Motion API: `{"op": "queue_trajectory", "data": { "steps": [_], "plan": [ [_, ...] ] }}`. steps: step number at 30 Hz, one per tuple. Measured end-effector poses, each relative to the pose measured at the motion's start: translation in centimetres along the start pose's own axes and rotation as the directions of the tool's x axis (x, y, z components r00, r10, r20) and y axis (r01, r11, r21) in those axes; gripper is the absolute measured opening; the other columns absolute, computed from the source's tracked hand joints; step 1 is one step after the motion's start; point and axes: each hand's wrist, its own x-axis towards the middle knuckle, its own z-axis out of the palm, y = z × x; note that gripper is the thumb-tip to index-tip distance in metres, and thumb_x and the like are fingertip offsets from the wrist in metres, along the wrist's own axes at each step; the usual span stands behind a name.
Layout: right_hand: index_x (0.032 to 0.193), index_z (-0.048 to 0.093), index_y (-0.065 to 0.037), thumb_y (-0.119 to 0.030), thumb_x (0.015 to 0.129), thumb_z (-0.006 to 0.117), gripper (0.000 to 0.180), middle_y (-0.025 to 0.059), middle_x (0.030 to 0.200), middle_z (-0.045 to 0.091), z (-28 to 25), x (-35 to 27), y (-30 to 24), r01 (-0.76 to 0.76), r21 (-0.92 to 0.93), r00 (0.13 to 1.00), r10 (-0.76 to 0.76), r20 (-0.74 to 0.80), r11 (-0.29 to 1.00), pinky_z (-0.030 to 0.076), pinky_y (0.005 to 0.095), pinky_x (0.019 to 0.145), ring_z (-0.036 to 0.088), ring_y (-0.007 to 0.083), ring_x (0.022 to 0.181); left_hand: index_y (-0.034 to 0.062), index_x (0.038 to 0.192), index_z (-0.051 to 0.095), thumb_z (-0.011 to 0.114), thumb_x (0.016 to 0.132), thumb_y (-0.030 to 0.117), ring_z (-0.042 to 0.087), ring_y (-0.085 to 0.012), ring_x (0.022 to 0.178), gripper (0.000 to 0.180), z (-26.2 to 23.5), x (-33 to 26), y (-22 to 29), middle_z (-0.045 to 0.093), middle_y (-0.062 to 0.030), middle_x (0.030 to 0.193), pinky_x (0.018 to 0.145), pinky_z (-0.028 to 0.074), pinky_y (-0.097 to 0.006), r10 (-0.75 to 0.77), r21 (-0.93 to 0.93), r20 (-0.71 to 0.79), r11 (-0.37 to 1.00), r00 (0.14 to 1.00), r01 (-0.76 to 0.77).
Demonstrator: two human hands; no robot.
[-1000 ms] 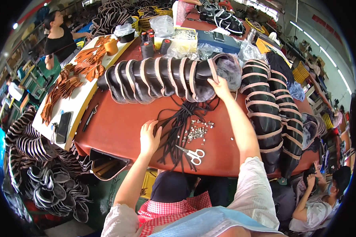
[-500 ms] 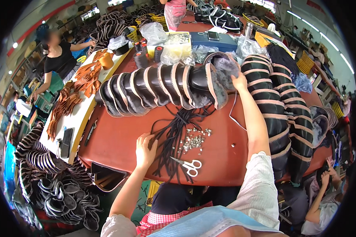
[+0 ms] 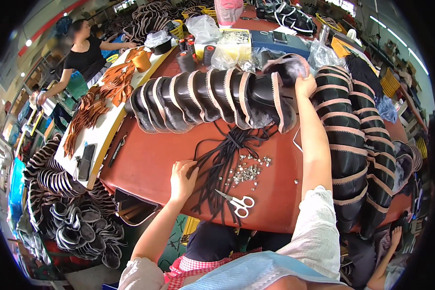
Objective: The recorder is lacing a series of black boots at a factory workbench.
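Observation:
A long row of nested black shoe uppers (image 3: 208, 99), with grey fur lining and pale pink edging, lies across the red-brown table. My right hand (image 3: 305, 87) grips the fur-lined upper (image 3: 289, 66) at the row's right end, fingers partly hidden behind its edge. My left hand (image 3: 183, 178) rests on the table with its fingers extended, beside a bundle of black laces (image 3: 217, 166); its fingertips are close to one lace. White-handled scissors (image 3: 239, 203) lie open beneath small silver metal pieces (image 3: 246, 173), to the right of the laces.
More stacked uppers (image 3: 343, 145) run along the right side. A white board (image 3: 94, 159) at left bears brown strips (image 3: 84, 113) and a phone (image 3: 85, 162). Thread spools (image 3: 185, 62), plastic bags (image 3: 203, 29) and a blue box (image 3: 280, 44) stand behind. A co-worker (image 3: 84, 55) is at far left.
My right hand has tipped the end upper away and to the right, opening a gap beside the row. My left hand stays by the laces. The whole view has shifted slightly.

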Motion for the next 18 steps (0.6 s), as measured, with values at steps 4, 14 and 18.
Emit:
{"op": "queue_trajectory", "data": {
  "steps": [4,14,18],
  "plan": [
    [0.079,0.060,0.001,-0.019,0.075,0.067,0.022,0.0207,0.079,0.061,-5.1,2.6,-4.3,0.093,0.085,0.965,-0.069,-0.252,0.992,0.045,0.0475,0.071,0.059,0.0412,0.079,0.0058,0.094,0.067,0.065,0.077,0.008,0.055,-0.0291,0.088,0.017,0.1,-0.5,-0.9,0.059,-0.0106,0.088,0.085,0.043,-0.038,-0.025,-0.004,-0.052,1.000,0.998,0.025],
    [0.103,0.064,-0.003,-0.021,0.079,0.067,0.031,0.0149,0.089,0.068,-23.6,3.3,-9.1,0.186,0.329,0.983,-0.174,-0.063,0.926,0.047,0.0337,0.077,0.066,0.0261,0.084,0.0136,0.085,0.068,0.069,0.077,0.027,0.056,-0.0215,0.081,0.016,0.5,-0.9,-1.2,0.058,-0.0003,0.073,0.085,0.037,-0.039,-0.128,0.197,-0.188,0.966,0.974,0.165],
    [0.102,0.063,0.003,-0.014,0.079,0.067,0.028,0.0064,0.095,0.066,-30.6,-0.5,-12.2,-0.046,0.556,0.951,-0.133,0.278,0.830,0.045,0.0282,0.080,0.059,0.0134,0.084,0.0136,0.079,0.066,0.068,0.077,0.032,0.057,-0.0221,0.085,0.018,-0.2,-1.2,-1.6,0.063,-0.0014,0.077,0.086,0.036,-0.039,-0.198,0.217,-0.146,0.949,0.969,0.227]
  ]
}}
